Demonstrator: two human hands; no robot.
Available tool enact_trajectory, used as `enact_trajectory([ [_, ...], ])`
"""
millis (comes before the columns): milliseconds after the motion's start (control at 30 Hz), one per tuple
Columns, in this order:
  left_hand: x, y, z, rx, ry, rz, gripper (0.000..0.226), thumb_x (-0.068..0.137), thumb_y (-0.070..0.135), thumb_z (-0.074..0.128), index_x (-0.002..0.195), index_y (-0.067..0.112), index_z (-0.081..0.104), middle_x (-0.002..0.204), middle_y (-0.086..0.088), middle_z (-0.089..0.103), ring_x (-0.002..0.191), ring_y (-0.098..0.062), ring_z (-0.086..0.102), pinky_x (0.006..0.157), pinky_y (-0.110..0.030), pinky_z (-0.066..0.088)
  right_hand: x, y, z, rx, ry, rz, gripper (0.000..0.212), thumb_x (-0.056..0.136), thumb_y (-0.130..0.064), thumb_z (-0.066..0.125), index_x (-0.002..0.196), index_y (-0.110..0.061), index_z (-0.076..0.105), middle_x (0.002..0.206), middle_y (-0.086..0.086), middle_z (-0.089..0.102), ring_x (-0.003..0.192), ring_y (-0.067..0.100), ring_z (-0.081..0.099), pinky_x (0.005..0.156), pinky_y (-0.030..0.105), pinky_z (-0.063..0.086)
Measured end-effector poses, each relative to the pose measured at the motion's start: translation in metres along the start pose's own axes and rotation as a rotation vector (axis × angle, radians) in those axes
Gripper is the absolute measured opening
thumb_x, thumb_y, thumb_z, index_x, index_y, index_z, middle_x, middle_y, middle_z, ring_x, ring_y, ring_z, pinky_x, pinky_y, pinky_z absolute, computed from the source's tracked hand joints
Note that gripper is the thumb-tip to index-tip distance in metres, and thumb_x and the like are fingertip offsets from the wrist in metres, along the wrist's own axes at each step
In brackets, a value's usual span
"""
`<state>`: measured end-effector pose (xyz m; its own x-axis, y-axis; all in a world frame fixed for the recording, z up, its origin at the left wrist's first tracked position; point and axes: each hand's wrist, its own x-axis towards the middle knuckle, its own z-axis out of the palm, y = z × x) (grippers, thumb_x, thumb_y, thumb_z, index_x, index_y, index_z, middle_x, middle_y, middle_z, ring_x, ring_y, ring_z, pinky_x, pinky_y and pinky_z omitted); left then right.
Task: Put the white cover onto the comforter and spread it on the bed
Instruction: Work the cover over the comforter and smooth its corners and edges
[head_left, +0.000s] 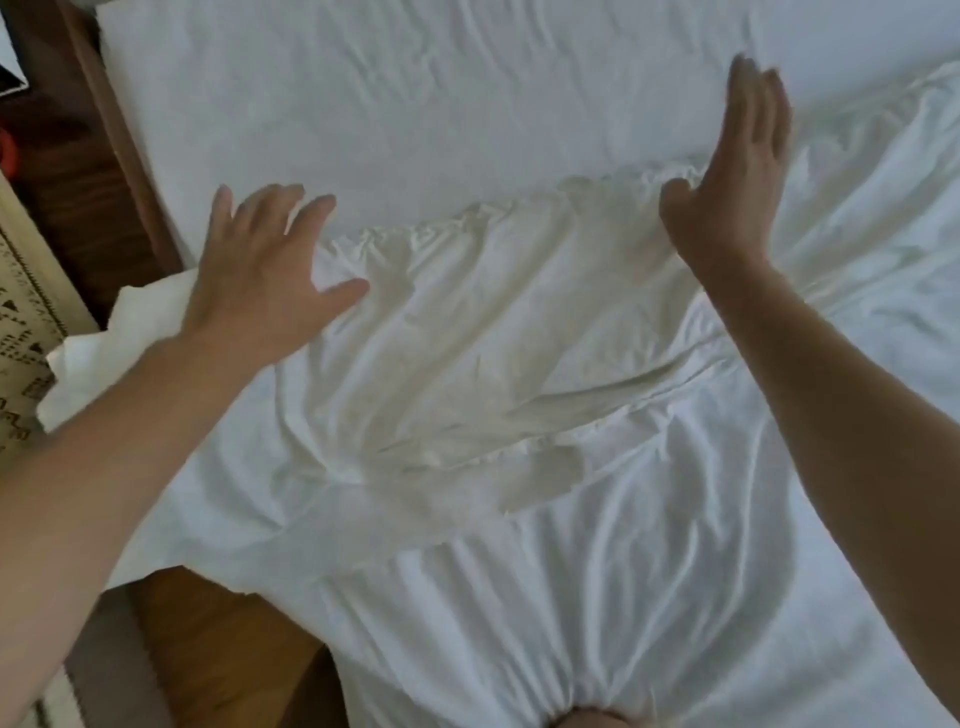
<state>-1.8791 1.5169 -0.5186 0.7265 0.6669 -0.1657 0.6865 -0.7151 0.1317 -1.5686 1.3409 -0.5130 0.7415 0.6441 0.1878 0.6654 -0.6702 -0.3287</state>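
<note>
- Bunched white cover (597, 597) sits closest to the camera, gathered in tight folds at the bottom edge of view and fanning out up the bed (415, 104).
- Cover lies rumpled across the near half of the bed; its far ruffled edge runs diagonally between the two hands. A yellowish patch shows through mid-cover, likely the comforter (467, 322) inside, can't confirm how far in it is.
- Left hand (260, 270): fingers spread wide, straight, palm flat on the cover at its left far corner, near the bed's left edge. Nothing pinched.
- Right hand (737, 171): fingers straight and held together, thumb out, hand edge-on at the cover's far edge toward the bed's right. Blurred at the fingertips; can't tell whether it touches the fabric or hovers just above.
- One cover corner hangs off the bed's left side over the wood floor (218, 649).
- Patterned rug (26, 312) lies left of the bed, apart from the cover.
- Step, judged: smoothing and spreading the covered comforter. Far half of the bed is bare sheet, so spreading looks about halfway.
- To do it well: press with flat palms and sweep outward from the cover's middle toward the bed's edges, pushing the ruffled edge up the bed.
- Free the bunched near folds first or creases will lock in.
- Pull the overhanging left corner square so the comforter sits even inside.
- Risk: sliding the cover alone may bunch the filling.
</note>
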Motion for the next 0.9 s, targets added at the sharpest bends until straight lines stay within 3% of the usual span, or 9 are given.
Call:
enact_trajectory([
  [67,0.015,0.0,-0.002,-0.004,-0.206,-0.09,0.095,0.076,0.069,0.06,0.149,0.018,0.026,0.146,-0.013,0.043,0.133,-0.034,0.04,0.112,-0.047,0.022,0.027,-0.014,0.001,0.06,-0.477,-0.17,0.086,0.066,-0.019,0.052,0.149,-0.013,0.031,0.155,0.007,0.028,0.148,0.023,0.01,0.116,0.025,0.01],
  [133,0.018,0.007,0.001,-0.033,-0.392,-0.169,0.105,0.07,0.077,0.059,0.152,0.028,0.015,0.148,-0.005,0.042,0.131,-0.032,0.044,0.104,-0.043,0.034,0.035,-0.028,0.011,-0.127,-0.871,-0.295,0.088,0.069,-0.025,0.059,0.15,-0.017,0.028,0.155,0.01,0.028,0.147,0.021,0.014,0.114,0.026,0.011],
  [200,0.013,0.016,0.003,-0.009,-0.432,-0.191,0.106,0.068,0.077,0.061,0.151,0.028,0.018,0.146,-0.006,0.044,0.126,-0.033,0.049,0.098,-0.041,0.039,0.033,-0.031,0.025,-0.294,-0.984,-0.367,0.092,0.069,-0.024,0.066,0.151,-0.022,0.023,0.152,0.011,0.032,0.142,0.024,0.025,0.113,0.034,0.017],
  [267,0.004,0.023,0.003,0.062,-0.4,-0.196,0.097,0.07,0.072,0.064,0.143,0.018,0.032,0.135,-0.008,0.054,0.116,-0.034,0.056,0.091,-0.04,0.043,0.03,-0.023,0.031,-0.324,-0.937,-0.375,0.089,0.068,-0.024,0.072,0.146,-0.02,0.029,0.14,0.012,0.045,0.129,0.029,0.043,0.106,0.037,0.029],
  [333,-0.007,0.031,-0.001,0.122,-0.334,-0.182,0.077,0.076,0.063,0.065,0.128,0.01,0.043,0.119,-0.013,0.062,0.102,-0.035,0.061,0.083,-0.04,0.045,0.028,-0.013,0.025,-0.348,-0.869,-0.383,0.069,0.069,-0.033,0.075,0.128,-0.014,0.043,0.118,0.011,0.059,0.111,0.032,0.055,0.091,0.037,0.04],
  [433,-0.04,0.049,-0.006,0.142,-0.074,-0.13,0.05,0.081,0.041,0.07,0.109,0.005,0.048,0.098,-0.017,0.062,0.087,-0.037,0.062,0.07,-0.041,0.043,0.01,0.001,0.009,-0.384,-0.678,-0.454,0.042,0.076,-0.039,0.072,0.1,-0.011,0.051,0.101,0.015,0.065,0.096,0.035,0.06,0.079,0.037,0.039],
  [567,-0.105,0.079,0.0,0.148,0.146,-0.113,0.046,0.073,0.031,0.079,0.102,0.006,0.053,0.083,-0.013,0.059,0.071,-0.031,0.057,0.06,-0.038,0.041,-0.043,0.027,-0.006,-0.221,-0.366,-0.518,0.029,0.077,-0.027,0.065,0.091,-0.002,0.059,0.077,0.018,0.066,0.071,0.038,0.062,0.073,0.039,0.04],
  [667,-0.15,0.094,0.009,0.078,0.197,-0.089,0.05,0.067,0.03,0.084,0.099,0.004,0.055,0.08,-0.014,0.058,0.067,-0.029,0.054,0.057,-0.033,0.036,-0.085,0.044,-0.027,-0.195,-0.21,-0.513,0.019,0.069,-0.018,0.066,0.08,-0.005,0.057,0.06,0.013,0.06,0.054,0.034,0.056,0.068,0.038,0.042],
  [900,-0.246,0.112,0.022,0.026,0.147,-0.016,0.03,0.072,0.005,0.075,0.097,0.007,0.058,0.081,-0.012,0.057,0.066,-0.029,0.054,0.051,-0.034,0.042,-0.192,0.06,-0.087,-0.293,-0.114,-0.412,0.019,0.061,-0.002,0.066,0.078,-0.006,0.056,0.058,0.012,0.058,0.054,0.033,0.055,0.064,0.034,0.038],
])
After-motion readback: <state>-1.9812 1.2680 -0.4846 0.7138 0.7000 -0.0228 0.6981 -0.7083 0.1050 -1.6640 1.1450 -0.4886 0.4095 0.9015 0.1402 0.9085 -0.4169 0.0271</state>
